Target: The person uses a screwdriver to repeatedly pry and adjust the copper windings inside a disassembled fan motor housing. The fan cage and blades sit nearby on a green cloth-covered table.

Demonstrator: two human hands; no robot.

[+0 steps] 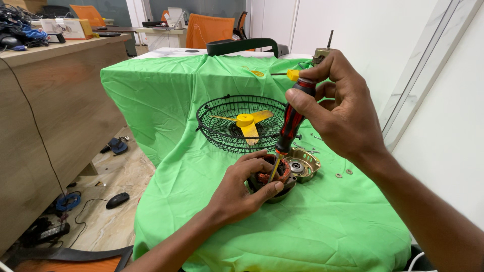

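Note:
My left hand (245,189) wraps around a round fan motor body (276,177) with copper windings, resting on the green cloth (166,100). My right hand (339,108) holds a red and black screwdriver (291,123) upright by its handle top, with the yellowish shaft tip going down into the motor. A metal motor cover (304,163) with a bearing lies just right of the motor.
A black wire fan guard (222,132) holding a yellow fan blade (245,123) sits behind the motor. Small screws and washers (343,174) lie to the right. A wooden desk (55,111) stands on the left; a mouse (117,200) and cables lie on the floor. Orange chairs (209,31) stand at the back.

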